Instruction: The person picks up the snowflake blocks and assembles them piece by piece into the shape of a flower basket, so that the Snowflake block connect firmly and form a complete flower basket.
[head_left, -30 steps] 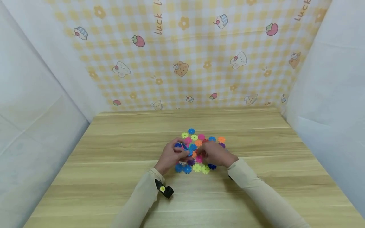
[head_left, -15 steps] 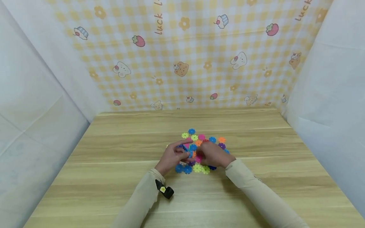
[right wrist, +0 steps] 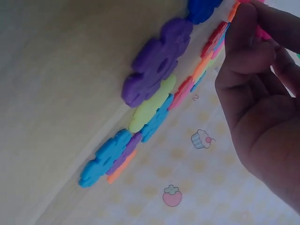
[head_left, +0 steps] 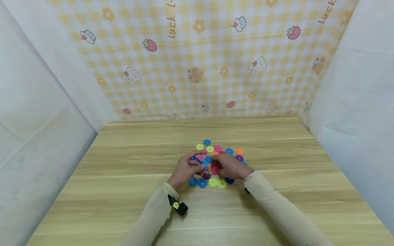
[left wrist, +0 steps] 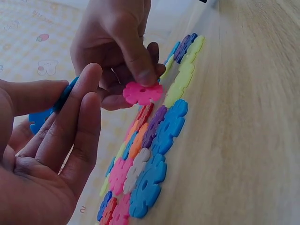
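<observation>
In the left wrist view, my left hand pinches a blue notched snowflake disc between thumb and fingers. It is seen nearly edge-on, with more blue plastic showing behind the fingers. Facing it, my right hand grips a pink snowflake disc by its edge, thumb on top. The two hands are close together over the spread of discs, and the pink one is apart from the blue. From the right wrist, the pink disc is mostly hidden by curled fingers.
Many loose discs lie flat on the wooden table around and beneath the hands: yellow discs, blue discs, a purple disc and an orange disc. A checked cloth hangs behind the table; white sheets flank it.
The left index finger has straightened out over the discs since a second ago. My right hand has shifted slightly left, toward the left hand. The discs lying on the table have stayed put.
</observation>
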A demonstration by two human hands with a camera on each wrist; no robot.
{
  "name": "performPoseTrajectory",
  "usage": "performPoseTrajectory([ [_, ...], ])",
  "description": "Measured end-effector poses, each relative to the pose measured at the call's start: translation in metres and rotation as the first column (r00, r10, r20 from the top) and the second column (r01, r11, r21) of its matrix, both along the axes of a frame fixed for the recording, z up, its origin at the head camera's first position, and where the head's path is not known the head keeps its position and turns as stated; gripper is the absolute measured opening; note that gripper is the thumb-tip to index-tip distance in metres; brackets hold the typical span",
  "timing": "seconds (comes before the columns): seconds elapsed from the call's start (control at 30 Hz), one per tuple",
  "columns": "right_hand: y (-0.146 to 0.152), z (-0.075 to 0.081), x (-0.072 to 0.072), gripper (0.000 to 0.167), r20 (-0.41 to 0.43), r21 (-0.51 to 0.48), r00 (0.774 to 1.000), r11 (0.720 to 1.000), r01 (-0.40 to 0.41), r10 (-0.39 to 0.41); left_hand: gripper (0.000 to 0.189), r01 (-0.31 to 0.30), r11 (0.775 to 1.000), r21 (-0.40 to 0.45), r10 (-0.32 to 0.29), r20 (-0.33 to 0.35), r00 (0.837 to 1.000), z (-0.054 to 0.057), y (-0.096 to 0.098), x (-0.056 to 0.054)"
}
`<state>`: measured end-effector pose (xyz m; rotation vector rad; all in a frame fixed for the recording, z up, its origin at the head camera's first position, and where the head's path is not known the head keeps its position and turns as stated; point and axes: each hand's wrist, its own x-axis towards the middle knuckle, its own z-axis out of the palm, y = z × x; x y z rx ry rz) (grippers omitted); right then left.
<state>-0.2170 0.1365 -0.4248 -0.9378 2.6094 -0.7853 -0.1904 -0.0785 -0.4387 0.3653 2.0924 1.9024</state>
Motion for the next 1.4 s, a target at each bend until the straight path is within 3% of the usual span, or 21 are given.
performPoseTrajectory([
  [0.23, 0.008, 0.003, -0.002, 0.016, -0.033, -0.159, 0.997, 0.986, 0.056, -0.063, 0.055, 0.041, 0.998, 0.041, -0.042, 0.014, 0.999, 0.000, 0.000, -0.001],
  [0.5, 0.012, 0.008, -0.003, 0.012, 0.038, -0.352, 0.992, 0.928, 0.124, -0.118, 0.056, 0.061, 0.997, 0.047, -0.063, 0.041, 0.997, -0.002, 0.000, -0.005],
  [0.63, 0.010, 0.009, -0.002, 0.013, 0.052, -0.379, 0.994, 0.918, 0.112, -0.099, 0.054, 0.065, 0.997, 0.040, -0.067, 0.034, 0.997, 0.000, 0.001, -0.005],
  [1.07, 0.007, 0.008, -0.001, 0.020, -0.072, -0.386, 0.995, 0.922, 0.033, -0.066, 0.054, 0.083, 0.996, 0.037, -0.085, 0.047, 0.995, -0.002, 0.001, -0.004],
  [1.4, 0.005, 0.011, 0.002, 0.011, -0.032, -0.428, 0.997, 0.902, 0.055, -0.076, 0.053, 0.076, 0.997, 0.026, -0.077, 0.055, 0.995, 0.004, 0.005, -0.003],
])
